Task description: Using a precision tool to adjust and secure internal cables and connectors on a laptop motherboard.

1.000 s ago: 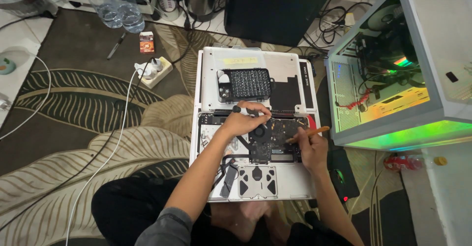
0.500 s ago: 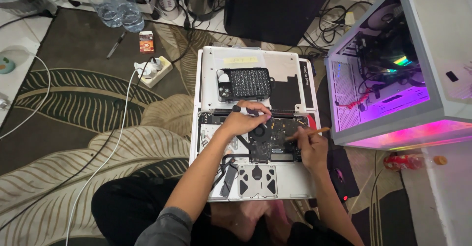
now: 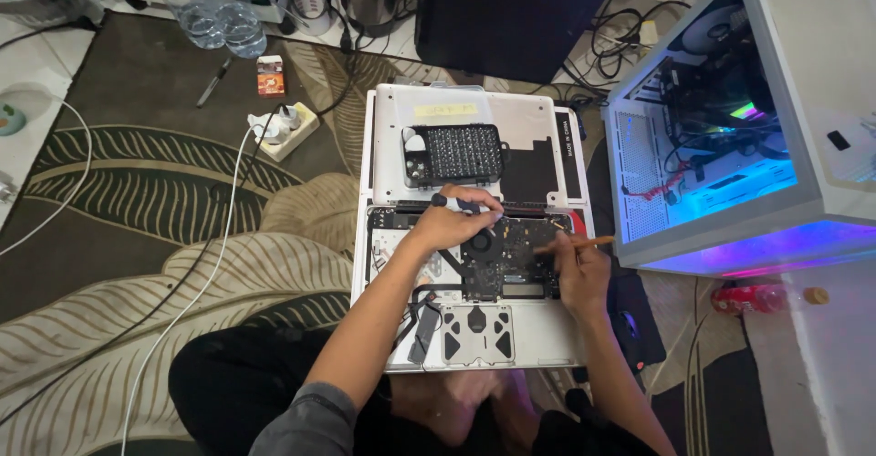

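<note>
Near the middle of the frame, the opened white laptop (image 3: 474, 237) lies on the leaf-pattern rug (image 3: 182, 237). Left hand (image 3: 452, 223) grips a dark screwdriver (image 3: 456, 203); right hand (image 3: 579, 269) pinches a thin wooden stick (image 3: 584, 243). A slip could scratch the dark board (image 3: 516, 255).

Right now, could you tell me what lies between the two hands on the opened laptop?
In the head view, the round black fan and dark circuit board lie between the left hand and right hand.
</note>
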